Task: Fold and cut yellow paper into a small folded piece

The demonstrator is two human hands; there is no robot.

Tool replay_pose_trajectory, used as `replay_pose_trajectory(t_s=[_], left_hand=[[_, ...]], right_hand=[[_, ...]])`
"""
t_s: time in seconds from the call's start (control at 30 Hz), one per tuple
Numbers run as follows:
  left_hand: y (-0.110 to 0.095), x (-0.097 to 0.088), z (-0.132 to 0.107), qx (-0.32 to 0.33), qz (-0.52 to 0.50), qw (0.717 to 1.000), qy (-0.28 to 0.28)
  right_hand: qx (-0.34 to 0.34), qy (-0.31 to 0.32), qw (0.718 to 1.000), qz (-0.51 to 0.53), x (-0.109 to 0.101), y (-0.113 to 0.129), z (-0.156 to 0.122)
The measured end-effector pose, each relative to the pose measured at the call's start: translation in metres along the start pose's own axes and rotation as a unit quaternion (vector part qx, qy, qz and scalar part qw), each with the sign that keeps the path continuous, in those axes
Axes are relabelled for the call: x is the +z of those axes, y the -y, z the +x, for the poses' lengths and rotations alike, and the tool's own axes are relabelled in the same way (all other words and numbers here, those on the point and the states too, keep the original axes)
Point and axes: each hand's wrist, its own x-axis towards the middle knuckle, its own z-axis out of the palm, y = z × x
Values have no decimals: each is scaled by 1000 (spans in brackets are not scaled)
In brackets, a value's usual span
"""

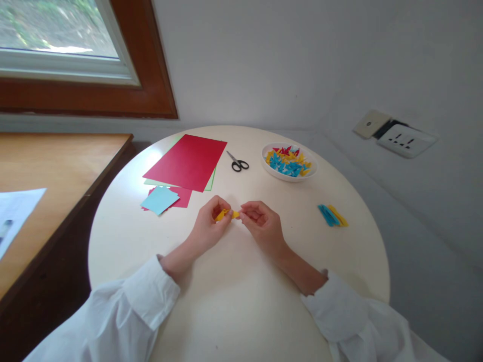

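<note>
A small folded yellow paper piece is held above the middle of the round table. My left hand pinches it between thumb and fingers, which cover part of it. At its right end, the thumb and forefinger of my right hand close on the tip. The exact folded shape is too small to make out. Beyond my hands lie scissors with black handles. A white dish to their right holds many small folded paper figures in blue, yellow and red.
Red sheets over green ones lie at the back left of the white round table. Light blue paper squares rest on red ones. Folded blue and yellow strips lie at right. A wooden desk stands left; wall sockets are at right.
</note>
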Motion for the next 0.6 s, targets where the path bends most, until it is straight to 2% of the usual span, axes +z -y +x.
replay_pose_trajectory(t_s=[0.6], left_hand=[[0, 2, 1, -3, -8, 1000, -14]], right_hand=[[-11, 1, 1000, 6, -1, -5, 1]])
